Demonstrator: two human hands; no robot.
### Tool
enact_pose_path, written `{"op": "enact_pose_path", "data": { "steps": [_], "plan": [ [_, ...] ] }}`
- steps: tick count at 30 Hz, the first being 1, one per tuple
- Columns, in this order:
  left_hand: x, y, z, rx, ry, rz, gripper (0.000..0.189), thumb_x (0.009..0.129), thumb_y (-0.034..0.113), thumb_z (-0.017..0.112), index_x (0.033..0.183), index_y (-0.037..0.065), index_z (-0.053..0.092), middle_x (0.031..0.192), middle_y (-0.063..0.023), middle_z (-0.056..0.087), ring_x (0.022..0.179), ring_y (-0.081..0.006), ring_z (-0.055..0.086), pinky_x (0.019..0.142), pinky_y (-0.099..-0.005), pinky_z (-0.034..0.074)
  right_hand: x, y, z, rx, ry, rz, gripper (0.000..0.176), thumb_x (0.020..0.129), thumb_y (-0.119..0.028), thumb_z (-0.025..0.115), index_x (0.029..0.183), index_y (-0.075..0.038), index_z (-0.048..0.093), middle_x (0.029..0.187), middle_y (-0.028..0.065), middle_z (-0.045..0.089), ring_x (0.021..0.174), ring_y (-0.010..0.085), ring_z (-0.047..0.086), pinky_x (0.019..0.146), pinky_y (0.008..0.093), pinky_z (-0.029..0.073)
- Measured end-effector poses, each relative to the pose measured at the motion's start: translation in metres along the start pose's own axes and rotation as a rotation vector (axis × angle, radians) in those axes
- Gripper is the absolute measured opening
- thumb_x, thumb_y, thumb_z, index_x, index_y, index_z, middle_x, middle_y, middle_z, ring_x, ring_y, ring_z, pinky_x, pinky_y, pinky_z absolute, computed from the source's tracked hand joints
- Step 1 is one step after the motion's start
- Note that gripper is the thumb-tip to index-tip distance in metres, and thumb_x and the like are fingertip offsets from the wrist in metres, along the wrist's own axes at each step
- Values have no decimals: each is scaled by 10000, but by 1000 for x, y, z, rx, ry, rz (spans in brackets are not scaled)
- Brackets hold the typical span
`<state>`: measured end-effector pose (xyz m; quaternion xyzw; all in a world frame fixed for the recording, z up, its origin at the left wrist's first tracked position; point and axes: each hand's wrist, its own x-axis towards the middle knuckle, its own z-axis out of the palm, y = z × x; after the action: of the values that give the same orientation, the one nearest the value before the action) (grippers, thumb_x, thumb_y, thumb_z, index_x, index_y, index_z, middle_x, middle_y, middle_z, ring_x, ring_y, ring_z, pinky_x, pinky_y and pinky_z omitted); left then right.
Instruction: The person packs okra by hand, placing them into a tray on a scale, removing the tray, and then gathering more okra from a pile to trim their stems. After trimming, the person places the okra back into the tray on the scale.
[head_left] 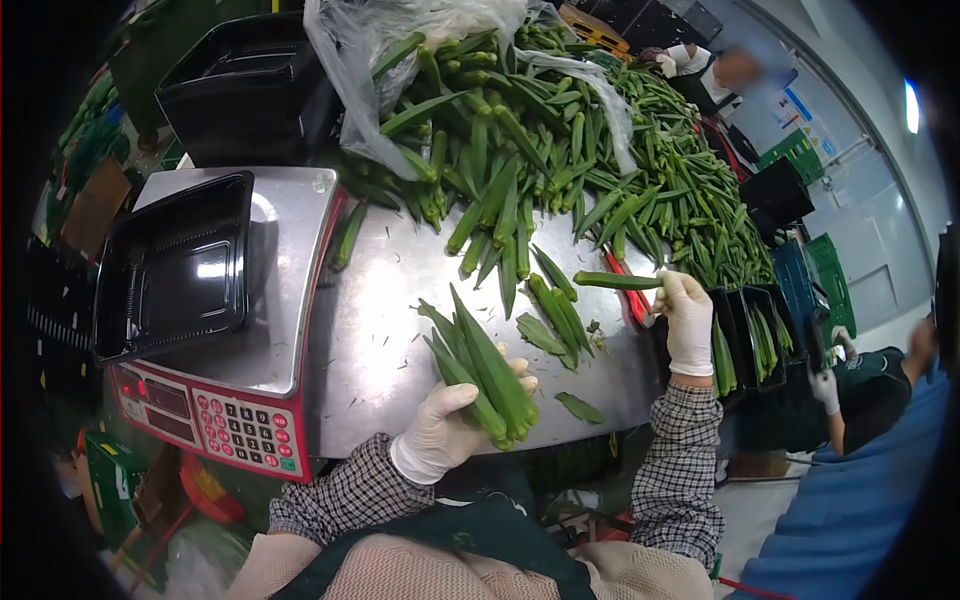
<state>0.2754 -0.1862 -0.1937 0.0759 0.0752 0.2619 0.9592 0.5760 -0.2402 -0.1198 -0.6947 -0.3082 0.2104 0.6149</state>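
Observation:
A bunch of okra pods lies in my gloved left hand, whose thumb and fingers wrap round it over the front of the steel table. To the right, my gloved right hand pinches the end of a single okra pod, which points left. Just beneath that pod, red-handled scissors rest on the table. Between my hands lie a few loose pods and a broken leaf. Farther back rises a large heap of okra, partly under clear plastic.
At left, a black tray sits on a red-framed weighing scale, with stacked black trays behind. Okra-filled black trays line the right edge. One co-worker stands at right, another at the far end.

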Motion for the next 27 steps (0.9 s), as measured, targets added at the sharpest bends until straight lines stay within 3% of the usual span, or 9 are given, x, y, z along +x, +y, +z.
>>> {"op": "enact_pose_path", "data": {
  "steps": [5, 9, 12, 15, 16, 20, 21, 24, 27],
  "plan": [
    [1, -1, -4, -49, -67, 16, 601, 755, 151, 580, 1302, 52, 350, 1236, -172, 484, 1178, -340, 460, 985, -505, 375, -5, -28, 7, 188, -252, 16, 197, 890, -178, 558, 841, 6, 613, 649, 8, 564, 512, 77, 510, 474, 208, 414],
    [1, -5, -5, 98, -7, 3, 588, 791, 214, 615, 1293, 44, 359, 1233, -163, 486, 1138, -307, 498, 927, -472, 438, -38, -73, 55, -163, -475, 106, 204, 848, -186, 576, 772, 1, 605, 604, 8, 546, 530, 78, 503, 509, 203, 408],
    [-5, 2, -1, 241, -109, -210, 595, 800, 273, 648, 1272, 29, 380, 1229, -153, 489, 1096, -271, 526, 868, -436, 484, -56, -86, 104, -338, -674, 210, 178, 799, -155, 574, 765, 12, 625, 615, 20, 572, 547, 67, 526, 518, 190, 409],
    [-3, -1, 0, 263, -68, -171, 623, 792, 262, 663, 1283, 14, 369, 1219, -146, 494, 1057, -260, 545, 849, -429, 498, -50, -66, 134, -176, -808, 177, 205, 863, -151, 565, 961, 22, 615, 681, 37, 609, 571, 76, 545, 545, 197, 434],
    [-4, 1, 0, 263, -46, -152, 628, 793, 250, 660, 1292, 14, 359, 1219, -145, 493, 1056, -263, 546, 860, -432, 493, -43, -66, 137, -117, -799, 187, 218, 888, -149, 548, 1033, 6, 595, 725, 47, 631, 596, 77, 552, 553, 201, 440],
    [0, 1, -7, 37, -75, -44, 624, 799, 188, 601, 1326, 23, 311, 1238, -159, 480, 1115, -304, 510, 918, -455, 455, 22, -5, 116, -562, -422, -229, 229, 850, -167, 590, 971, 24, 625, 769, 69, 647, 683, 114, 586, 630, 240, 473],
    [1, 1, -8, 14, -100, -44, 625, 796, 175, 580, 1334, 24, 299, 1252, -166, 469, 1139, -315, 492, 936, -463, 439, 34, 14, 106, -808, -396, -236, 281, 770, -240, 627, 921, -4, 642, 796, 175, 648, 746, 273, 640, 692, 333, 495],
    [1, 2, -5, -59, -143, -64, 648, 781, 160, 535, 1355, 24, 268, 1300, -187, 424, 1204, -336, 431, 980, -482, 395, 40, 45, 98, -1200, -434, -237, 319, 744, -294, 647, 886, -9, 646, 794, 193, 641, 770, 328, 626, 708, 379, 490],
    [0, 3, -5, -100, -177, -66, 687, 762, 168, 520, 1372, 19, 241, 1343, -198, 374, 1243, -338, 386, 1009, -492, 357, 48, 51, 90, -960, -391, -158, 250, 743, -237, 639, 844, -8, 642, 753, 169, 640, 698, 296, 623, 646, 370, 484]
  ]
}}
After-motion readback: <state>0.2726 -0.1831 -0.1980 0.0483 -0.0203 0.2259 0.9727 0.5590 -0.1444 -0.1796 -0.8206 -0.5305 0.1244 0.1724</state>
